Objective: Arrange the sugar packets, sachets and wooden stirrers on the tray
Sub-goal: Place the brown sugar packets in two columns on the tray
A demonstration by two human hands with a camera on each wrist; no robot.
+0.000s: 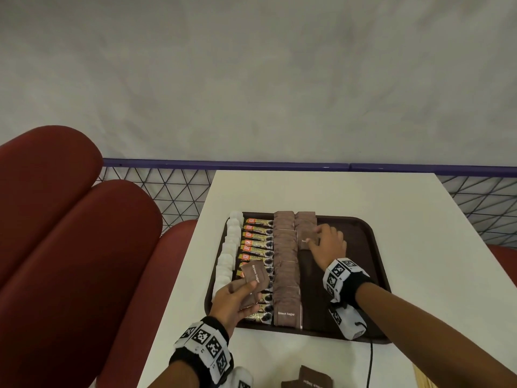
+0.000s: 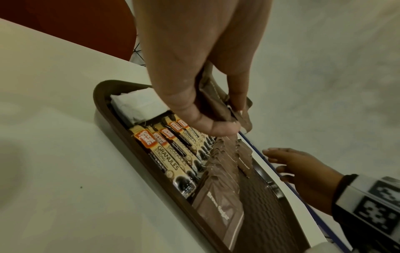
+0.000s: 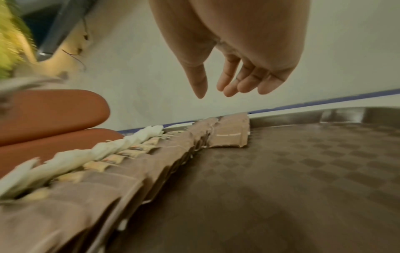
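A brown tray (image 1: 361, 242) lies on the white table (image 1: 419, 247). From left to right it holds a column of white sachets (image 1: 229, 247), coffee granule sticks (image 1: 256, 242), a long row of brown sugar packets (image 1: 285, 264) and a short second row (image 1: 306, 228) at the far end. My left hand (image 1: 249, 294) pinches a few brown sugar packets (image 1: 256, 273) above the sticks. My right hand (image 1: 313, 235) hovers with relaxed fingers over the short row's nearest packet and holds nothing. In the right wrist view the right hand (image 3: 214, 93) is spread above the tray (image 3: 303, 171).
More loose brown packets (image 1: 310, 378) lie on the table near me. A black cable (image 1: 370, 359) runs off the tray's near edge. Red seat cushions (image 1: 70, 219) stand to the left, and a mesh railing (image 1: 167, 186) runs behind the table. The tray's right half is bare.
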